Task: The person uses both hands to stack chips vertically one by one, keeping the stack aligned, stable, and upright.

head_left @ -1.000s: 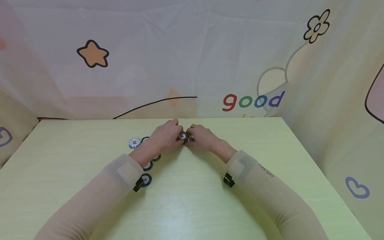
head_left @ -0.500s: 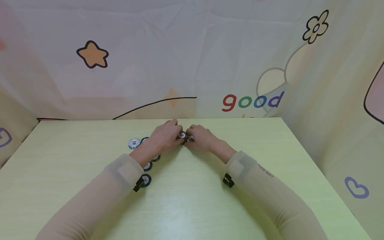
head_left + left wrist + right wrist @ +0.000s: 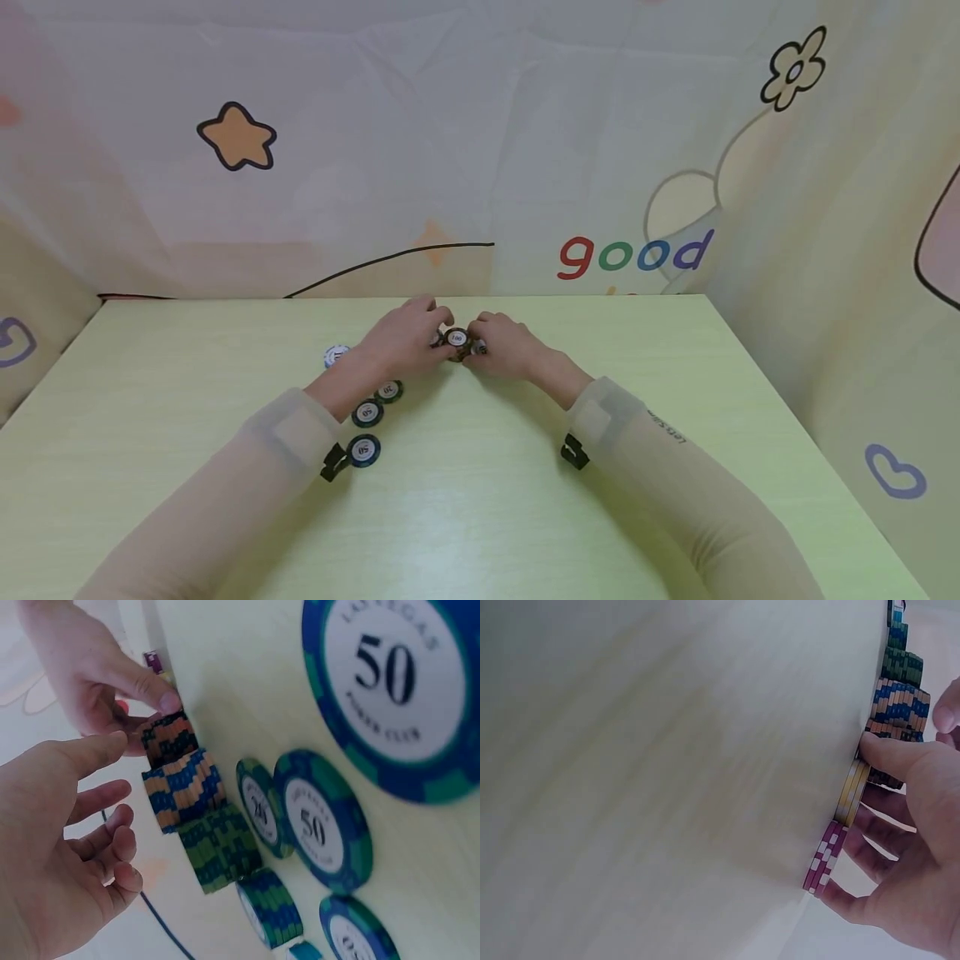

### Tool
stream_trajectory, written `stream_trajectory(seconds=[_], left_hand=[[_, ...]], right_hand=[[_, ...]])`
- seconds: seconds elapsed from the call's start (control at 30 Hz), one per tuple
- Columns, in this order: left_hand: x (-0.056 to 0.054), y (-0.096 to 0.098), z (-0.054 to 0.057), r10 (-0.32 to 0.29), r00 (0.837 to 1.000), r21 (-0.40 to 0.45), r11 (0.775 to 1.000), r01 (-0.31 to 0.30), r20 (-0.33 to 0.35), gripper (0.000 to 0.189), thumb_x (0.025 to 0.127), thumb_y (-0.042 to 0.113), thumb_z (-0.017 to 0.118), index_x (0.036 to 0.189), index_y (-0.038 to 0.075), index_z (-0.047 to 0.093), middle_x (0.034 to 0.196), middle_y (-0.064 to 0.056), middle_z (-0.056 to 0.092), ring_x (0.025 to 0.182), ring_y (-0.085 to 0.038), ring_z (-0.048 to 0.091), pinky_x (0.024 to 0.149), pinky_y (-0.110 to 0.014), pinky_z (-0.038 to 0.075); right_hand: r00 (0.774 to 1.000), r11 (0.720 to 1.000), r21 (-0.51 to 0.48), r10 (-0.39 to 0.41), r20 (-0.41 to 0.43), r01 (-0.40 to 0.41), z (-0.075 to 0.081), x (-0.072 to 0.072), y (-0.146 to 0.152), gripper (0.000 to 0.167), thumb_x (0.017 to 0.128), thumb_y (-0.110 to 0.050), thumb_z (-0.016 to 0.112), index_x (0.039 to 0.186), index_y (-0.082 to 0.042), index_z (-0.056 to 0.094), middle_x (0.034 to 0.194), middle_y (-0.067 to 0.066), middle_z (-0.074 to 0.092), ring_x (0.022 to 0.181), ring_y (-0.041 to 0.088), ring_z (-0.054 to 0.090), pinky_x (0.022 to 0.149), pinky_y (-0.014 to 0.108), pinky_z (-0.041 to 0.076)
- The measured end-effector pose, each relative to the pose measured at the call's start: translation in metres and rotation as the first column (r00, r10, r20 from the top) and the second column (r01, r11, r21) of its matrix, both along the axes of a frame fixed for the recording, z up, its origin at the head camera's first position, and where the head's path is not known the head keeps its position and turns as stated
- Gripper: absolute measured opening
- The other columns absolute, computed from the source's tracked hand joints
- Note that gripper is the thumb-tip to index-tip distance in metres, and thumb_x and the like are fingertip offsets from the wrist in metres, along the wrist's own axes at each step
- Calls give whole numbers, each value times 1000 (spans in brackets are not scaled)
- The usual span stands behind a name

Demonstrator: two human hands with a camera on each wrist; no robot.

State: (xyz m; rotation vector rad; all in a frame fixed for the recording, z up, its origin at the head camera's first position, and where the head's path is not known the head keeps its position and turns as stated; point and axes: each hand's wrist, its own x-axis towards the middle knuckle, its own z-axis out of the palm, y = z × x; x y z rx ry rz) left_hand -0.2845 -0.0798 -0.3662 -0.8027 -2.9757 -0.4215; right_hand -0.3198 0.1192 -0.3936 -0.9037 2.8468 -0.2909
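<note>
Several stacks of poker chips stand in a row near the table's back edge. My right hand [image 3: 508,343] pinches the black-and-orange chip stack [image 3: 169,739], its top chip marked 100, between thumb and fingers. Just left of it my left hand [image 3: 401,340] hovers with loosely bent, parted fingers, holding nothing. Beside that hand are a blue-and-orange stack [image 3: 184,792], a green stack [image 3: 220,846] and a shorter blue-green stack [image 3: 271,907]. Under my right fingers stand a yellow-and-white stack [image 3: 852,793] and a purple-and-white stack [image 3: 826,859]. Part of the row is hidden behind my hands in the head view.
Loose chips lie nearer me on the left: a 20 chip [image 3: 388,391], a 50 chip [image 3: 367,412] and another 50 chip [image 3: 363,450]. A white-and-blue chip [image 3: 336,356] shows beyond my left forearm. A printed curtain [image 3: 420,150] hangs behind the table [image 3: 480,500].
My left hand has let go of the 100 stack and shifted slightly left, uncovering more of the stacks and the loose chips. The right hand has stayed in place.
</note>
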Motion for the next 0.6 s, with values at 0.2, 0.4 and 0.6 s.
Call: stream_trajectory(seconds=[0.2, 0.4, 0.6], left_hand=[[7, -13, 8, 4, 1000, -5, 1000, -4, 5, 28, 97, 28, 74, 111, 5, 66, 99, -7, 56, 82, -22, 54, 74, -38, 49], [11, -28, 6, 19, 998, -27, 999, -18, 64, 18, 96, 26, 74, 93, 9, 67, 88, -2, 57, 75, -19, 53, 67, -34, 47], [17, -39, 2, 26, 993, -51, 999, -20, 116, 17, 96, 23, 74, 86, 10, 69, 80, -1, 58, 70, -17, 53, 63, -32, 46]], right_hand=[[1000, 1000, 5, -22, 11, 22, 1, 1, -2, 45, 98, -29, 72, 133, -3, 59, 125, 11, 60, 115, 28, 57, 92, 53, 51], [1000, 1000, -25, -8, -13, 7, 0, 3, -2, 51, 97, -26, 73, 138, -2, 54, 130, 14, 59, 121, 31, 55, 95, 54, 50], [997, 999, 11, 45, -61, -45, 3, 1, -4, 57, 95, -28, 75, 142, -3, 52, 136, 16, 56, 126, 33, 52, 95, 54, 49]])
